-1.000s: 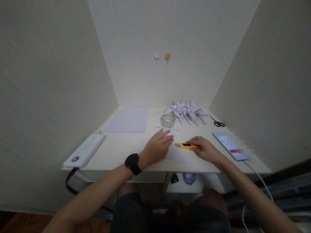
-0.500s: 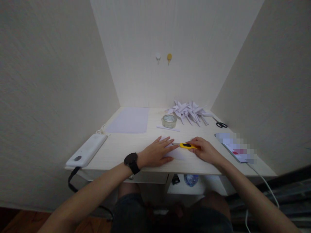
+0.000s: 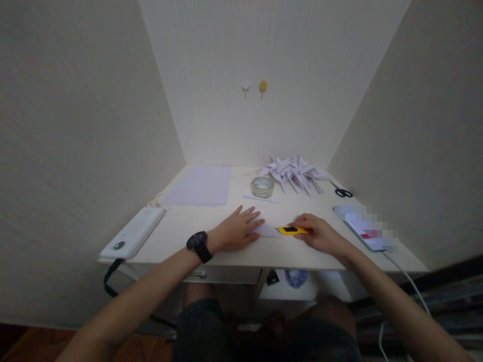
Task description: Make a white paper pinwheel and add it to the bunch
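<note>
My left hand [image 3: 237, 230] lies flat with fingers spread, pressing a small folded white paper [image 3: 267, 230] onto the desk. Part of that paper is hidden under the fingers; a pointed end shows to their right. My right hand [image 3: 316, 233] is closed around a yellow utility knife [image 3: 292, 230], held low and level at the desk top. The knife's front end meets the paper's right tip. Whether the blade is out, I cannot make out. Just beyond the hands lies a thin rolled paper stick [image 3: 261, 199].
Behind stand a clear tape roll [image 3: 262, 187] and a heap of paper pinwheels [image 3: 292, 171]. White sheets [image 3: 202, 185] lie back left, a white power strip [image 3: 132, 234] at left. Black-handled scissors [image 3: 343, 192] and a tablet-like device [image 3: 360, 229] with a cable are at right.
My left hand has slid slightly left. The paper now shows as a narrower pointed shape, and the knife has moved slightly down to its right tip.
</note>
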### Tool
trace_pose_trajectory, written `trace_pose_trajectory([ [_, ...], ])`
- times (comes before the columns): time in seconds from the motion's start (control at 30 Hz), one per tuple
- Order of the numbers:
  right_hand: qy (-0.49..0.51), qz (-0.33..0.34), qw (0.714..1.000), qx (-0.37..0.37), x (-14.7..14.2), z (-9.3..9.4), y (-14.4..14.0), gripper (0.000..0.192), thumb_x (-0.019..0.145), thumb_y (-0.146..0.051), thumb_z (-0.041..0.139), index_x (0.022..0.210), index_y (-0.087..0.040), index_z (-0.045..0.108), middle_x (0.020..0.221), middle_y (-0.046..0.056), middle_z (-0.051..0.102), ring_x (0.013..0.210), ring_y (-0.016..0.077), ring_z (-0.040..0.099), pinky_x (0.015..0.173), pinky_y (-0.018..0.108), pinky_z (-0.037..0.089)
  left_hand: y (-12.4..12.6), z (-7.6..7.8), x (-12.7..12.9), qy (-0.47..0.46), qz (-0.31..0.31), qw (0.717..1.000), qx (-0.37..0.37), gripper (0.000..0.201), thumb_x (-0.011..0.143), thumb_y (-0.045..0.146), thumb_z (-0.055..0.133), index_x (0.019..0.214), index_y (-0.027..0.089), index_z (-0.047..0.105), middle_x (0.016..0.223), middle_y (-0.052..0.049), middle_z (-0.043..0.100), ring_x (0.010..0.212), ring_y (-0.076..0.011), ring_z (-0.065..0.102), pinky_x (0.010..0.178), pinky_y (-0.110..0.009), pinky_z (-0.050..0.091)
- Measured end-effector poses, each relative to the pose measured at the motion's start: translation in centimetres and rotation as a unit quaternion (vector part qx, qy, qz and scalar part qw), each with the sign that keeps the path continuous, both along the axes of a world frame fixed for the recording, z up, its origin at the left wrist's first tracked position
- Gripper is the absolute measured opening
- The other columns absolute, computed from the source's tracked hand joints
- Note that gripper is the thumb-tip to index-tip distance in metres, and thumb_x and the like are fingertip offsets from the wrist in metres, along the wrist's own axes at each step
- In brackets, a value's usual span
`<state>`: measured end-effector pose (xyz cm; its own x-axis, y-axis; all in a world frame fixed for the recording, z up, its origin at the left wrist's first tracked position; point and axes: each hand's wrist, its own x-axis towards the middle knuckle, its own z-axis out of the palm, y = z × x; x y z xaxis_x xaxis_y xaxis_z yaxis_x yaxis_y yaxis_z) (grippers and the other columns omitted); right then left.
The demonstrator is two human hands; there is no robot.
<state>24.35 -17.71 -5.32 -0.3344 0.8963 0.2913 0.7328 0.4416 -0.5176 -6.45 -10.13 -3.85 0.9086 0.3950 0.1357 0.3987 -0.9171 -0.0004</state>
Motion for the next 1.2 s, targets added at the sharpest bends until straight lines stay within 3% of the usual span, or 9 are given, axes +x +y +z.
trace_pose_trajectory([
  [0.17, -0.002, -0.007, 1.0, 0.004, -0.2, 0.3, -0.3, 0.029, 0.083, -0.021, 0.067, 0.111, -0.022, 0.073, 0.099, 0.009, 0.066, 0.089, 0.0231, 0.062, 0.083, 0.038, 0.05, -0.1, 0.2, 0.7, -0.007, 0.036, 0.999, 0.024, 0.058, 0.101, 0.049, 0.03, 0.143, 0.013, 0.047, 0.152, -0.019, 0.039, 0.145, -0.0332, 0.029, 0.117, -0.052, 0.021],
  [0.4, -0.027, -0.034, 0.999, 0.028, -1.5, 0.4, -0.2, 0.032, 0.083, -0.028, 0.069, 0.114, -0.023, 0.071, 0.099, 0.009, 0.065, 0.091, 0.0239, 0.061, 0.084, 0.04, 0.05, -0.5, -0.8, 2.9, -0.015, 0.07, 0.997, 0.033, 0.064, 0.1, 0.055, 0.022, 0.146, 0.014, 0.043, 0.153, -0.02, 0.038, 0.144, -0.0342, 0.031, 0.115, -0.054, 0.022],
  [0.9, -0.03, -0.039, 0.997, 0.056, -2.3, -0.4, -0.7, 0.025, 0.084, -0.023, 0.068, 0.108, -0.024, 0.073, 0.097, 0.008, 0.066, 0.092, 0.0236, 0.061, 0.084, 0.039, 0.05, -0.6, -1.6, 2.7, -0.016, 0.114, 0.993, 0.024, 0.064, 0.1, 0.054, 0.023, 0.149, 0.017, 0.038, 0.156, -0.02, 0.033, 0.144, -0.0409, 0.026, 0.113, -0.057, 0.027],
  [1.2, -0.063, -0.075, 0.993, 0.073, -4.5, -0.3, -0.7, 0.027, 0.082, -0.038, 0.07, 0.105, -0.023, 0.074, 0.099, 0.008, 0.067, 0.094, 0.0242, 0.061, 0.085, 0.039, 0.048, -0.9, -1.5, 2.7, -0.017, 0.118, 0.992, 0.035, 0.063, 0.1, 0.054, 0.024, 0.149, 0.018, 0.038, 0.156, -0.019, 0.034, 0.145, -0.0389, 0.027, 0.114, -0.056, 0.026],
])
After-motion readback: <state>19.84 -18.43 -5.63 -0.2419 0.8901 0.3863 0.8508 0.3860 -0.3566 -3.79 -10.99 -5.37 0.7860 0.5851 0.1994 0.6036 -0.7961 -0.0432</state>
